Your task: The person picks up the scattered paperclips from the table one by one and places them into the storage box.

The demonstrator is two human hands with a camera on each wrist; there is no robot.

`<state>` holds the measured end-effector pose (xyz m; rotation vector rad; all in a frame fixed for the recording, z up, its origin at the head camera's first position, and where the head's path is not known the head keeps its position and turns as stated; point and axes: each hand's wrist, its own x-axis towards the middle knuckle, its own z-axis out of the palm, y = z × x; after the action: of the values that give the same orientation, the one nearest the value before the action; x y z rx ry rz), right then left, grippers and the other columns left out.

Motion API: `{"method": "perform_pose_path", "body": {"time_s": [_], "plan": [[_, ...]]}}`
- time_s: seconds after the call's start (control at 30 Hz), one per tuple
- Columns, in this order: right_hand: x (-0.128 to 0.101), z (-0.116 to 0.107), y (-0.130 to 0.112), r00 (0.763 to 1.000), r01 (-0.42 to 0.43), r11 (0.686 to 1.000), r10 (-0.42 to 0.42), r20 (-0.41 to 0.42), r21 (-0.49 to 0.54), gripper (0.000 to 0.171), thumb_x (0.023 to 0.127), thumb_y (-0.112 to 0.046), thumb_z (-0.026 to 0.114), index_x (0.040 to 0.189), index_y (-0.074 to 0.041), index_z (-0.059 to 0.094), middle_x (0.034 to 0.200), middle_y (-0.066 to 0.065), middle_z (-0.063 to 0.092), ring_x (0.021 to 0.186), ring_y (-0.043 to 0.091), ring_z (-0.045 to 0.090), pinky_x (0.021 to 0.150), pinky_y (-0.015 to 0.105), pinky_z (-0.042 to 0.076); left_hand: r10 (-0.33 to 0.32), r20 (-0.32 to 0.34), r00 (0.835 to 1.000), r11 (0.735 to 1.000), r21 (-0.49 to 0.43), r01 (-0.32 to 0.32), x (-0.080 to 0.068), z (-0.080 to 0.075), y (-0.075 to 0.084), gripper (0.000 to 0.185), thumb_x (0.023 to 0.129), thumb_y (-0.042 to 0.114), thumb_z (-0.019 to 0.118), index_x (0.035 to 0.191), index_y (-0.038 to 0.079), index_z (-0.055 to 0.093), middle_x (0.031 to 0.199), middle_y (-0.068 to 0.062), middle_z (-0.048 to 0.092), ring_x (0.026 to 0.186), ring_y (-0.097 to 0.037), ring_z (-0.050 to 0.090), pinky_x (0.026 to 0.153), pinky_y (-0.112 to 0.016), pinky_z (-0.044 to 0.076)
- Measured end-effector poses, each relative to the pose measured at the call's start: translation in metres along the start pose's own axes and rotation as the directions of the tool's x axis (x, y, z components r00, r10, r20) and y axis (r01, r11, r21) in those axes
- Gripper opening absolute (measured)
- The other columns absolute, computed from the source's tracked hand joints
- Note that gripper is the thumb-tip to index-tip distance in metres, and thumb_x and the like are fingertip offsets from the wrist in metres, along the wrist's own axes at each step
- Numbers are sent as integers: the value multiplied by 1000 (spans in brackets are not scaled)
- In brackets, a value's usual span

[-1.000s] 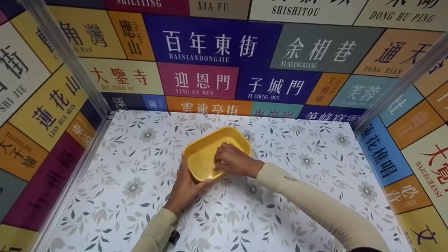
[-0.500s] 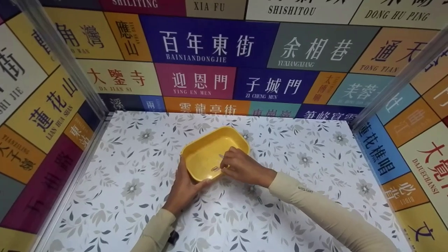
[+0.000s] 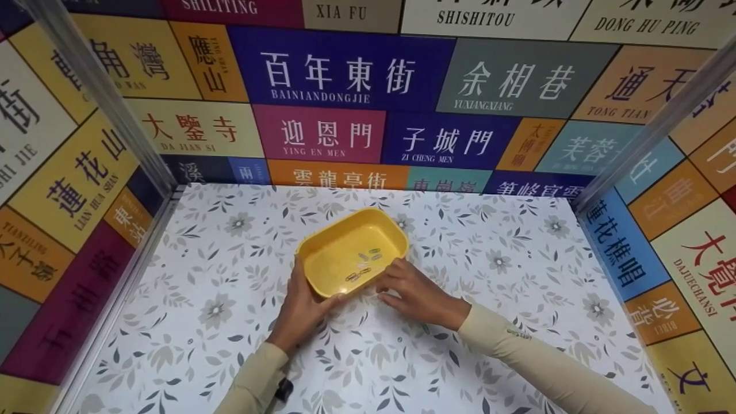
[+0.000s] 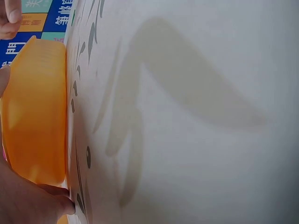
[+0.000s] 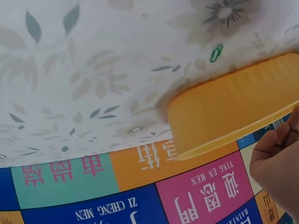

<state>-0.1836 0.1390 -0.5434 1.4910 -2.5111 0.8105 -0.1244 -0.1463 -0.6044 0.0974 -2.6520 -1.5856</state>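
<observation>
At the counter [image 3: 460, 356] centre, the yellow tray [image 3: 322, 241] of paper clips [image 3: 363, 265] is gripped by the left hand [image 3: 302, 310], while the right hand [image 3: 417, 293], relaxed and holding nothing, rests beside it; the green clip [image 5: 216, 52] beyond the tray probably calls for a pinch next.

Both arms wear long, close-fitting sleeves of pale beige cloth that reach to the wrists, leaving the left hand [image 3: 302, 307] and right hand [image 3: 415, 292] bare. The right sleeve [image 3: 546, 368] carries a small dark marking near the cuff. A small black device sits under the left sleeve [image 3: 253, 379] by the wrist
</observation>
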Motion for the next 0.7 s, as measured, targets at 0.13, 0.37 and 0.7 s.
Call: {"method": "perform_pose_path", "body": {"time_s": [0.13,0.37,0.7], "plan": [[-10,4,2,999,-9,1000,9,-33,6,7,95,-3,82,101,-7,79,111,5,73,116,28,62,101,45,53,1,1,1000,1000,10,-1,-1,-1,0,141,86,60,90,178,23,-10,184,-14,10,168,-34,17,136,-52,15],[-30,10,11,996,-46,998,44,-79,-33,7,95,-8,84,101,-8,80,102,-1,69,104,21,58,91,41,52,-5,7,1000,1000,20,5,-2,-1,1,141,86,61,89,178,19,-10,184,-15,7,169,-34,15,136,-51,15],[-55,3,27,974,-201,979,196,-112,-32,8,97,-10,83,105,-9,80,105,-1,68,104,17,56,92,39,52,6,9,1000,1000,1,-6,-1,-2,2,140,86,57,91,178,26,-9,185,-9,11,168,-30,18,136,-50,16]]}}
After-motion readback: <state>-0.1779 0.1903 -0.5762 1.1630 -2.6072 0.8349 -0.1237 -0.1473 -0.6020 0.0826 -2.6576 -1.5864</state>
